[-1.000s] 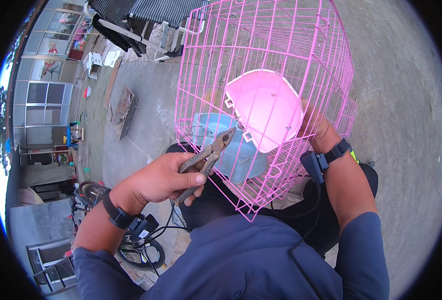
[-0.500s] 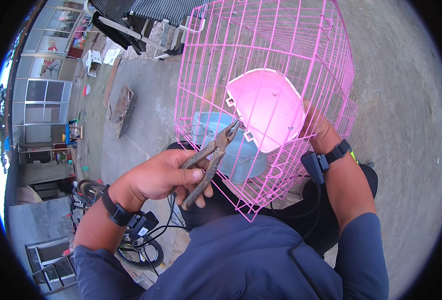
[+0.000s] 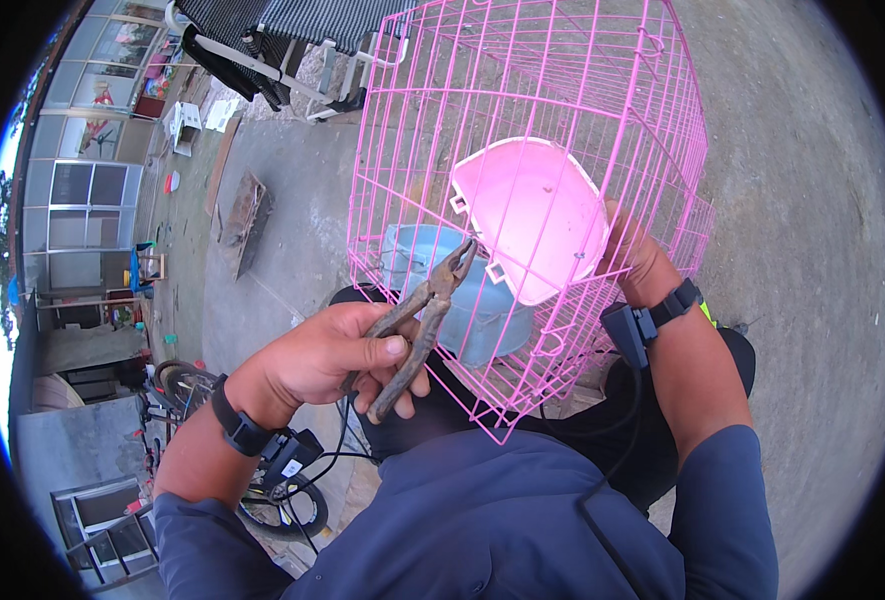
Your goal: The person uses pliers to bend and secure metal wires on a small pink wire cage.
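A pink wire cage (image 3: pixel 528 97) stands tilted in front of me, up against my legs. Its wires run across a pink plastic pan (image 3: pixel 527 205) with a white rim and small square clips along its lower left edge. My left hand (image 3: pixel 357 360) grips a pair of worn pliers (image 3: pixel 424 305), handles spread apart. The jaws point at the wires beside the pan's clips; whether they touch a wire, I cannot tell. At the pan's right edge my right hand (image 3: pixel 634 250) is closed on it, seen partly through wires, some fingertips hidden. Below the pan sits a light blue plastic tub (image 3: pixel 482 318).
A folding chair (image 3: pixel 292 50) with dark woven fabric stands beyond the cage at the upper left. A shallow grey trough (image 3: pixel 246 222) lies on the concrete to the left. Bicycles (image 3: pixel 287 505) stand at the lower left. Black cables (image 3: pixel 337 455) hang from my wrist devices.
The pliers and my left hand have shifted very slightly, with the jaws a touch higher beside the pan. My right hand and the cage have hardly moved.
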Demonstrator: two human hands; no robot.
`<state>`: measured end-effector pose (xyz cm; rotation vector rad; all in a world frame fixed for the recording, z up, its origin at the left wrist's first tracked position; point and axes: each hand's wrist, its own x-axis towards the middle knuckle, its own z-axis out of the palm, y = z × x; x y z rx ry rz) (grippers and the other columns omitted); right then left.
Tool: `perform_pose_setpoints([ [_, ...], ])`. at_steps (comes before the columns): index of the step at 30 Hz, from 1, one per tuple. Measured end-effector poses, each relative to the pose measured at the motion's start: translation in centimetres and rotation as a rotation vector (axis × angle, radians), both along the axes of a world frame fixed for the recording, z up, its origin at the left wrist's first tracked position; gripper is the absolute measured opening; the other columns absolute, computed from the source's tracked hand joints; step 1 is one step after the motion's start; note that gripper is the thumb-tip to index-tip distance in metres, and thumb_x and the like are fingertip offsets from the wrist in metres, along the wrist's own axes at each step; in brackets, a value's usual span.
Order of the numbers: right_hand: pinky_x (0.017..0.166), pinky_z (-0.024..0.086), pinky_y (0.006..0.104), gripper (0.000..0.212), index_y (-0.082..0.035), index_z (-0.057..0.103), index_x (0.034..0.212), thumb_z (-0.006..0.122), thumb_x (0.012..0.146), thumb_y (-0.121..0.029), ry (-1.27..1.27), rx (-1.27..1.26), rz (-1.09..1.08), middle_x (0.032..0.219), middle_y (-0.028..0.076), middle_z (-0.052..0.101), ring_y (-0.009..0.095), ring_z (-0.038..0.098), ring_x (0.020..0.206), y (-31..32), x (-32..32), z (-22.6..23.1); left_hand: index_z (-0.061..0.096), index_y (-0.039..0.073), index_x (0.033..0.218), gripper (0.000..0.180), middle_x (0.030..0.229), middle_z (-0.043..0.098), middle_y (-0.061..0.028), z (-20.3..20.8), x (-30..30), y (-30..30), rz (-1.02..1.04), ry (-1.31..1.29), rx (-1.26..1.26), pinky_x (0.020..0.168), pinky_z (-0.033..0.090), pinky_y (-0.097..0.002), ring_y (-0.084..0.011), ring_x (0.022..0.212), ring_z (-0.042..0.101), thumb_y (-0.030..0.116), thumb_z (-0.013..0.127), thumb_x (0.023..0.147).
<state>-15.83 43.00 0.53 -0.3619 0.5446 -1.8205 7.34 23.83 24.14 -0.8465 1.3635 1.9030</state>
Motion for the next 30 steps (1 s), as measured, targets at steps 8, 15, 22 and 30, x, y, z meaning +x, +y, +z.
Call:
perform_pose_setpoints([
  [8,0.104,0.056,0.0457,0.095,0.003,0.044,0.151,0.082,0.080,-0.048,-0.001,-0.001,0.016,0.140,0.022,0.060,0.033,0.065,0.124,0.0,-0.2,0.2,0.050,0.000,0.130,0.041,0.104,0.073,-0.0201,-0.8,0.6,-0.1,0.062,0.021,0.125,0.050,0.057,-0.0234,-0.0274,0.083,0.078,0.029,0.062,0.104],
  [15,0.107,0.054,0.0420,0.101,-0.001,0.040,0.154,0.085,0.076,-0.047,-0.064,-0.012,0.050,0.142,0.017,0.059,0.029,0.062,0.128,0.2,-0.3,0.2,0.052,-0.001,0.130,0.042,0.090,0.068,-0.0179,-2.2,1.5,1.2,0.247,0.077,0.233,0.045,0.051,-0.0261,-0.0258,0.066,0.071,0.030,0.060,0.104],
  [22,0.109,0.052,0.0401,0.107,-0.003,0.038,0.156,0.088,0.073,-0.049,-0.063,-0.012,0.056,0.144,0.013,0.057,0.027,0.059,0.130,0.4,-0.4,0.2,0.051,0.001,0.126,0.037,0.095,0.069,-0.0182,-2.6,1.5,1.3,0.214,0.109,0.263,0.041,0.048,-0.0224,-0.0239,0.070,0.073,0.031,0.057,0.107],
  [30,0.111,0.050,0.0379,0.115,-0.006,0.035,0.159,0.090,0.069,-0.052,-0.062,-0.012,0.051,0.146,0.009,0.056,0.025,0.056,0.134,0.6,-0.4,0.5,0.051,0.002,0.123,0.035,0.090,0.069,-0.0174,-2.3,1.2,1.5,0.222,0.104,0.240,0.040,0.044,-0.0221,-0.0218,0.066,0.072,0.032,0.058,0.106],
])
